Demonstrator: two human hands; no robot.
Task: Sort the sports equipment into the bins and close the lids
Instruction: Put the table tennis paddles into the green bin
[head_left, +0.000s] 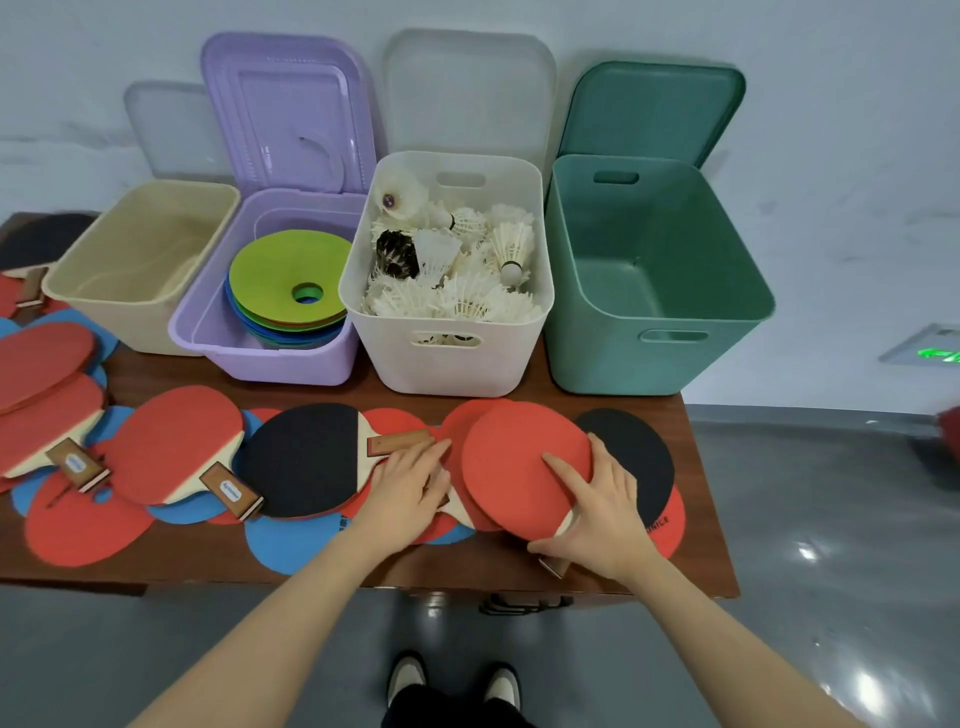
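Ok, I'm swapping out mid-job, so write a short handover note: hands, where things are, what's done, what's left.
Left hand: fingers flat on the paddles mid-table, gripping nothing.
Right hand: holds the red paddle at its handle end, paddle not yet lifted.
Done: shuttlecocks in the white bin; flat discs in the purple bin.
Left: paddles and red and blue rubber sheets across the table; beige bin and green bin empty; all four lids open.

Paddles out, four bins open.
Red paddle (524, 467) overlaps black paddle (306, 457) on table; shuttlecocks (457, 260) fill white bin (447, 358); green bin (649, 353) holds nothing; discs (285, 280) in purple bin (270, 358).
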